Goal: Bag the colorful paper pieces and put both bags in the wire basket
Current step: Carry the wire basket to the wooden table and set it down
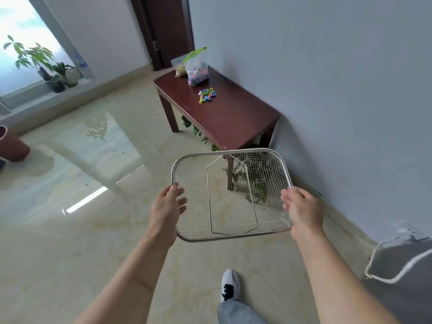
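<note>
I carry an empty wire basket [230, 152] in the air above the floor, a folded wire handle lying inside it. My left hand [166, 208] grips its left rim, and my right hand [301, 210] grips its right rim. Ahead stands a dark wooden table [233, 118] against the wall. On it lies a small pile of colorful paper pieces [206, 95]. Behind the pile stands a clear bag [197, 70] with a green zip top, partly filled with colorful pieces. A second bag [179, 69] with pale contents sits to its left.
The floor is glossy beige tile. My foot in a white shoe [230, 285] steps forward. Leafy vines [253, 183] lie under the table. Potted plants [56, 76] line the window ledge at left, a dark door [168, 31] is behind the table, and a grey bag [402, 265] sits at right.
</note>
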